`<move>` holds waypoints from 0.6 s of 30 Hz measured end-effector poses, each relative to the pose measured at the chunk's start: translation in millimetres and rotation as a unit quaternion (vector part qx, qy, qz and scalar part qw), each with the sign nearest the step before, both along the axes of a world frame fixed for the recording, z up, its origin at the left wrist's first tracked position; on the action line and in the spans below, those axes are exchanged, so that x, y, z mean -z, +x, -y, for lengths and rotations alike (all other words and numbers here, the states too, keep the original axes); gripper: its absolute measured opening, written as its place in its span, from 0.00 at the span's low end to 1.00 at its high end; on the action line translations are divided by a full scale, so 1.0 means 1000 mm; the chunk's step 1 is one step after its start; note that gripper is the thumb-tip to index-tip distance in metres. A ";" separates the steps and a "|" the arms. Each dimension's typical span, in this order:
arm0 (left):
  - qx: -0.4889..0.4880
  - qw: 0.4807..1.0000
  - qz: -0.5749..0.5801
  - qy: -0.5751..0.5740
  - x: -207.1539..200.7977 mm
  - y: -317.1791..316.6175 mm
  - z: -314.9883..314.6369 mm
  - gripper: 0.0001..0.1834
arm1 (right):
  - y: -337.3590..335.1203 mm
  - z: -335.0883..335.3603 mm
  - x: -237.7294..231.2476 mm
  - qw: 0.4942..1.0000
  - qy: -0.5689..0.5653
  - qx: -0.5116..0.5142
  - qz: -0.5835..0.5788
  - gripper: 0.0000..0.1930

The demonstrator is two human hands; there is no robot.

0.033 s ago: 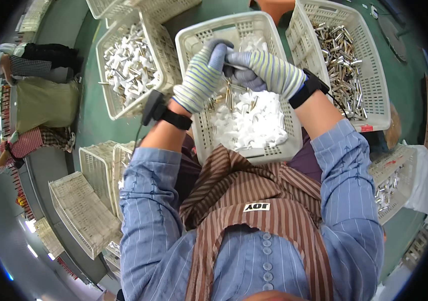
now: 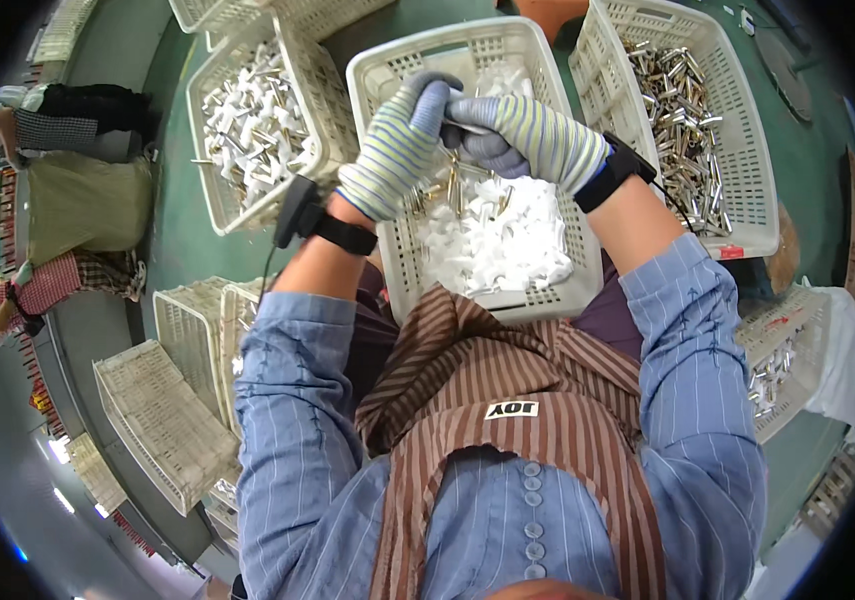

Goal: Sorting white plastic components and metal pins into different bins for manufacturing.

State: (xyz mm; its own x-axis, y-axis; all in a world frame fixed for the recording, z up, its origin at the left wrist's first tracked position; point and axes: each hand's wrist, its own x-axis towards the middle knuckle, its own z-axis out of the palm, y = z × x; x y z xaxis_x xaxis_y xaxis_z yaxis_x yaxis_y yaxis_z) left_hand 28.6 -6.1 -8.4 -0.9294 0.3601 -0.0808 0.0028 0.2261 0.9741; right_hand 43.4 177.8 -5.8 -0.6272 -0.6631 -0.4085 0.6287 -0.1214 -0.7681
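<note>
Both hands wear striped knit gloves with grey fingertips and meet over the far half of a white plastic crate (image 2: 394,268). The fingers of my left hand (image 2: 397,140) are closed in a pinch, thumb toward the right. My right hand (image 2: 537,145) curls against it, also closed. Whatever they hold between them is hidden by the gloves. Below the hands, slim brass-coloured metal pins (image 2: 454,190) stick up among a heap of small white plastic parts (image 2: 502,245) in the crate. Clear plastic bagging lies at its far end.
On the left, a crate (image 2: 219,208) holds white parts with metal pins. At right, another crate (image 2: 747,170) is filled with metal pins. Stacked crates (image 2: 162,420) stand lower left; one more crate (image 2: 782,375) stands lower right. Two people (image 2: 47,300) are at the far left.
The view has shifted very slightly. Both hands stay together over the crate, with their grip looking the same.
</note>
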 end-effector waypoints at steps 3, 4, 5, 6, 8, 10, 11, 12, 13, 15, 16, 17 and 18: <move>-0.029 0.999 -0.028 -0.028 0.000 -0.004 0.018 0.15 | 0.003 0.018 0.015 0.995 0.039 0.087 -0.027 0.22; -0.049 0.998 -0.032 -0.025 0.007 -0.010 0.030 0.14 | -0.004 0.021 0.024 0.989 0.079 0.124 0.000 0.22; -0.106 0.989 -0.075 -0.069 0.024 -0.023 0.047 0.12 | -0.015 0.025 0.047 0.981 0.011 0.171 0.092 0.20; -0.102 0.945 -0.247 -0.191 0.050 -0.053 0.082 0.13 | -0.039 0.027 0.082 0.983 0.121 0.117 0.078 0.18; -0.236 0.958 -0.108 -0.123 0.060 -0.077 0.106 0.18 | -0.036 0.004 0.151 0.907 0.381 -0.019 -0.179 0.14; -0.289 0.910 0.194 0.225 0.045 -0.096 0.161 0.28 | -0.010 -0.018 0.208 0.721 0.512 -0.118 -0.453 0.12; -0.213 0.883 0.187 0.374 0.063 -0.116 0.201 0.34 | -0.002 -0.026 0.233 0.678 0.537 -0.131 -0.484 0.12; -0.318 0.853 0.185 0.371 0.063 -0.098 0.202 0.35 | 0.017 -0.005 0.236 0.690 0.554 -0.209 -0.415 0.12; -0.423 0.815 0.160 0.363 0.039 -0.078 0.212 0.35 | 0.029 0.024 0.221 0.688 0.562 -0.282 -0.362 0.13; -0.419 0.822 0.158 0.352 0.039 -0.090 0.195 0.33 | 0.051 -0.007 0.269 0.605 0.595 -0.280 -0.450 0.15; -0.401 0.828 0.151 0.362 0.041 -0.089 0.187 0.30 | 0.062 -0.007 0.281 0.568 0.600 -0.268 -0.496 0.17; -0.390 0.834 0.138 0.366 0.037 -0.084 0.188 0.28 | 0.071 0.006 0.281 0.560 0.606 -0.224 -0.519 0.18; -0.374 0.844 0.138 0.359 0.033 -0.080 0.188 0.23 | 0.077 0.016 0.282 0.531 0.605 -0.199 -0.559 0.17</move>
State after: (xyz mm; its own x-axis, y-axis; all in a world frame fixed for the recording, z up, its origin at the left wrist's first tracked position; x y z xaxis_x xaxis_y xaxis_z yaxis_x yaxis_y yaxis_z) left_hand -51.8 -194.6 -40.9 -0.8997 -0.2703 -0.3427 -0.1289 -0.5856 0.8003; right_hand 120.7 161.4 -287.6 -0.8352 -0.5097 -0.2065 -0.5109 0.8581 -0.0515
